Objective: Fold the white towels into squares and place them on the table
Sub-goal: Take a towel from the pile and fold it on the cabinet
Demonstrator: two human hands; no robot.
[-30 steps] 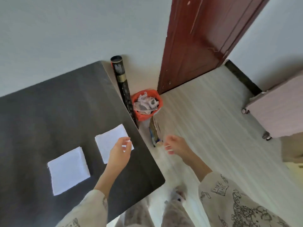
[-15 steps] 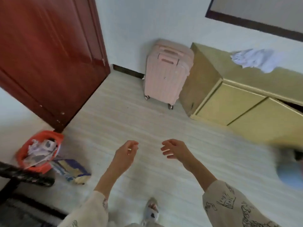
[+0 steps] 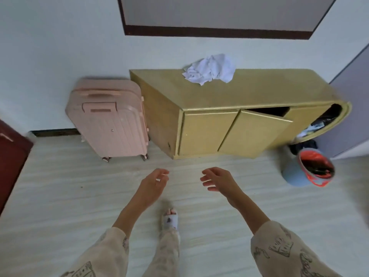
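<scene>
Both hands, left [image 3: 153, 183] and right [image 3: 217, 179], are hanging empty with fingers loosely curled. Well beyond them, crumpled towels [image 3: 209, 69] are lying on the cabinet [image 3: 229, 96]. Right of the right hand, a bin [image 3: 305, 170] is holding an orange bag.

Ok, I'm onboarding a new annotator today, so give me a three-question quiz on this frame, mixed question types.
1. True or false: the crumpled white towels lie on top of the yellow cabinet.
2. Multiple choice: what stands directly left of the cabinet? A) a pink suitcase B) a folded chair C) a stack of boxes
3. Fill in: the left hand and right hand both hold ____.

Key:
1. True.
2. A, the pink suitcase stands against the wall beside the cabinet.
3. Nothing; both hands hang over the floor with loosely curled fingers.
</scene>
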